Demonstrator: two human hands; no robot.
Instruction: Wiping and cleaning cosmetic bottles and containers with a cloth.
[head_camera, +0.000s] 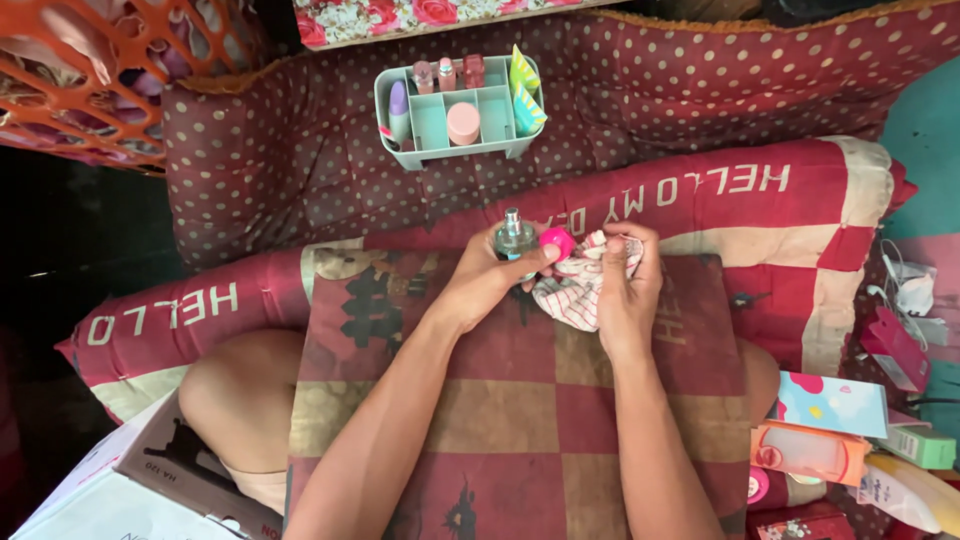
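My left hand (487, 280) grips a small clear glass perfume bottle (514, 238) with a silver spray top, and a bright pink cap (557, 242) sits between its fingertips. My right hand (628, 285) is closed on a red-and-white striped cloth (577, 288), pressed against the bottle and cap. Both hands hover over a red and tan checked cushion (520, 410) on my lap.
A pale green compartment organiser (438, 118) with small cosmetic items stands on a dotted maroon pillow (290, 150) ahead. An orange mesh basket (110, 75) is at top left. Boxes and bottles (830, 440) lie at right, a cardboard box (150, 480) at lower left.
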